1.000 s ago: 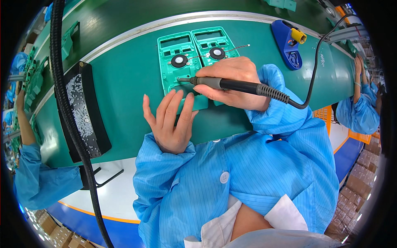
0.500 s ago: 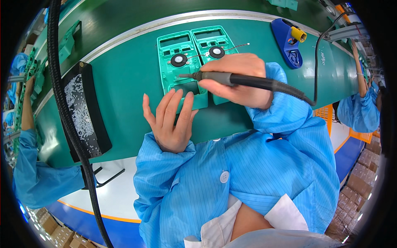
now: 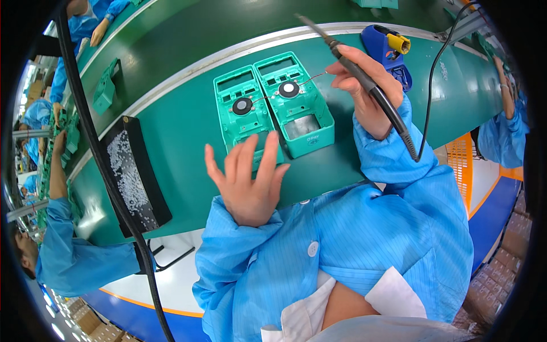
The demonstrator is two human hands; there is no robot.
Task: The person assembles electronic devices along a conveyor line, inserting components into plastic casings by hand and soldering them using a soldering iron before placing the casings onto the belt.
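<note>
My right hand (image 3: 371, 94) grips a soldering iron (image 3: 354, 69) by its black handle, raised off the housings with its tip toward the far side of the bench. Two green plastic housings (image 3: 326, 121) lie side by side, hollow side up, each with a round black speaker (image 3: 289, 89) and thin dark-red wires. My left hand (image 3: 249, 185) is open, fingers spread over the near end of the left housing (image 3: 227, 124); whether the fingertips touch it I cannot tell. Beyond my right hand stands a blue soldering iron stand (image 3: 373, 41) with a yellow holder (image 3: 400, 44).
A black tray (image 3: 155, 191) of small white pieces lies on the left of the green bench (image 3: 188, 142). A thick black cable (image 3: 94, 137) crosses the left side. Other people in blue work at both sides (image 3: 85, 265). Another green housing (image 3: 105, 91) sits far left.
My right hand has lifted the soldering iron from the left housing and moved right, the tip swinging up and away. My left hand's fingers have spread. The whole view has shifted slightly.
</note>
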